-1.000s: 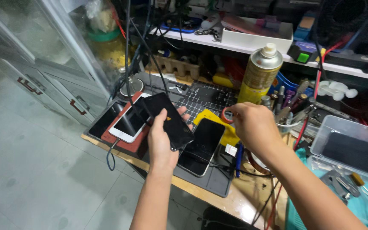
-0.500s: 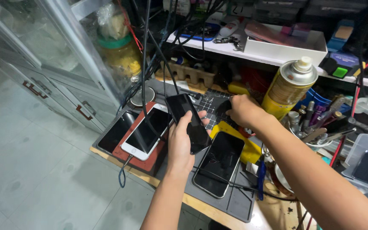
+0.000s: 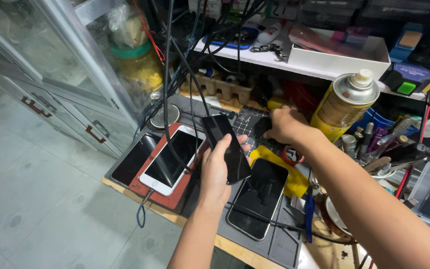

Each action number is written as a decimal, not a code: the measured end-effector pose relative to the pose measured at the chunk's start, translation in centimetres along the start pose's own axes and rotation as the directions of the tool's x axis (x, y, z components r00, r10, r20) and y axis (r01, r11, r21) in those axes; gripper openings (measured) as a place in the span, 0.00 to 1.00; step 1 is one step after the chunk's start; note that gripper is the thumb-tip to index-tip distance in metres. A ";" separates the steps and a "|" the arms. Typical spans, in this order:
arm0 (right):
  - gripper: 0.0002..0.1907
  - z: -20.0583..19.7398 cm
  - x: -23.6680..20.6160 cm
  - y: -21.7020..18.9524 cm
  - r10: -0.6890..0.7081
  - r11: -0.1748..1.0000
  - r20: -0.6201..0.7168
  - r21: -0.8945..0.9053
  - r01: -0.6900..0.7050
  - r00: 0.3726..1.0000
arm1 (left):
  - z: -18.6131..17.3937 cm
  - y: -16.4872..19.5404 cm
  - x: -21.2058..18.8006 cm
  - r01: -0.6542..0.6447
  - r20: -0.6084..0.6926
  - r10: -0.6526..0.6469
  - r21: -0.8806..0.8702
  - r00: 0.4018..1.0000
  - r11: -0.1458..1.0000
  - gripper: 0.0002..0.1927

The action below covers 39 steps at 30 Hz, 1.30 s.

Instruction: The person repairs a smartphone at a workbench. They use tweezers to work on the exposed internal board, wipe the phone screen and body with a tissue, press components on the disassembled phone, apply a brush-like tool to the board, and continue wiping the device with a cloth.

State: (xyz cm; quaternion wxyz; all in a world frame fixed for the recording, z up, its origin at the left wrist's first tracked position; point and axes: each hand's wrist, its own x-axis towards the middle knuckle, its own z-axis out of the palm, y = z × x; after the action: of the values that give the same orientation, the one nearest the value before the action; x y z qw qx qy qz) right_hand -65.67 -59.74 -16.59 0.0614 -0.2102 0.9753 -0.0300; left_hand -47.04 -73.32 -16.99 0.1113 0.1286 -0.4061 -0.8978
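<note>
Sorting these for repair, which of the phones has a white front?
The white-framed phone lying on the red mat, left of the left hand; the others look all black.

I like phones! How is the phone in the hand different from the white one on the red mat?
The black phone is held up in the left hand, tilted; the white phone lies flat. The white phone has a cable plugged in; the black phone shows none. Both screens are dark.

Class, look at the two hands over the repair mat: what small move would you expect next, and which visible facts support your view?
Probably the right hand closes on the small dark object at the back of the mat and draws it toward the black phone. The left hand holds that phone raised and tilted above the mat, while the right hand's fingers rest at that object.
</note>
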 end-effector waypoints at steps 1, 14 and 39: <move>0.35 -0.1 0.4 0.0 0.031 0.999 0.025 0.015 -0.031 0.999 | 0.0 -0.2 0.3 0.012 0.013 -0.012 -0.015 1.000 1.000 0.20; 0.43 -1.8 -0.4 -0.7 0.183 0.972 0.009 0.148 -0.182 0.983 | 0.5 -4.1 5.7 0.116 0.041 -0.111 -0.140 0.993 0.983 0.17; 0.08 1.4 -11.8 -1.3 -0.087 0.966 -0.620 0.138 0.217 0.780 | 1.4 -2.5 -3.7 0.020 0.023 -0.016 -0.207 1.000 0.978 0.16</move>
State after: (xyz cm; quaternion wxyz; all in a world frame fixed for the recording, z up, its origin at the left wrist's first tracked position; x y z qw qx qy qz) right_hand -54.23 -56.09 -16.61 -0.2374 -0.2603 0.9143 -0.1998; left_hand -44.26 -69.61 -17.48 0.1116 0.1107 -0.3103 -0.9376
